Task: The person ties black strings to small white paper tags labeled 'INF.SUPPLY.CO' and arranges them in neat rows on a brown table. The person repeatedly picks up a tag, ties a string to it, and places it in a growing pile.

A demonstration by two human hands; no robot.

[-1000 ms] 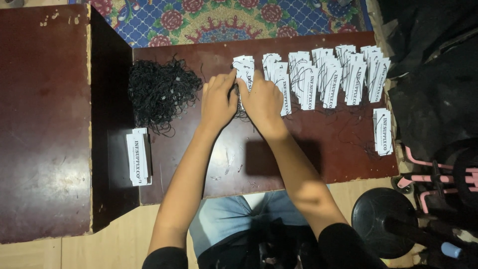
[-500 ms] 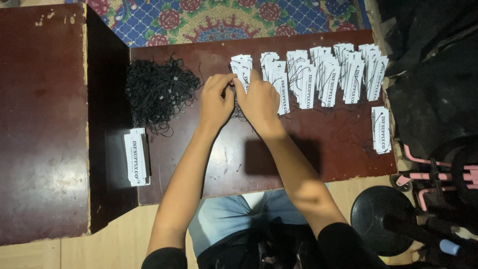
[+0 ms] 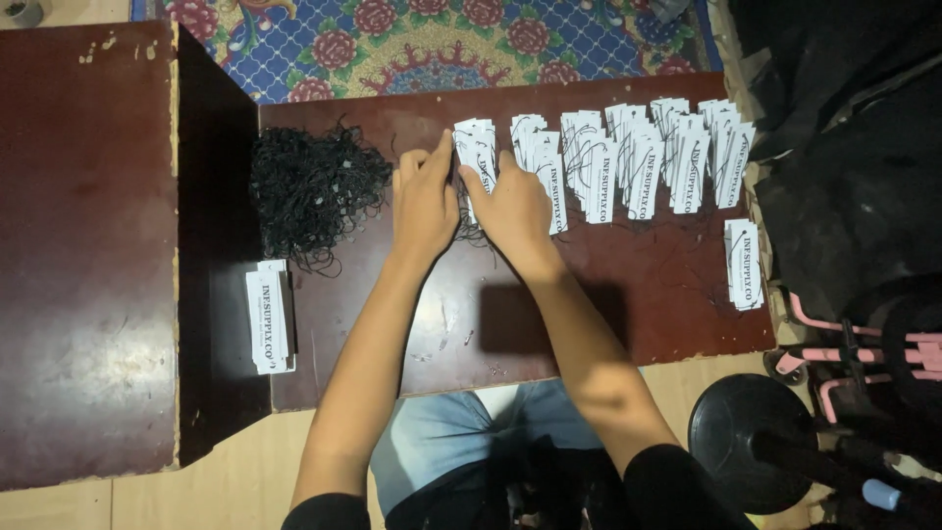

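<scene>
1. While both hands meet at the far side of the tabletop (image 3: pixel 589 314), the left hand (image 3: pixel 424 201) and right hand (image 3: pixel 513 208) pinch one white paper tag (image 3: pixel 478 147) between their fingers.
2. Its long side points away from the person.
3. A black string pile (image 3: pixel 312 186) lies nearer the left hand.
</scene>
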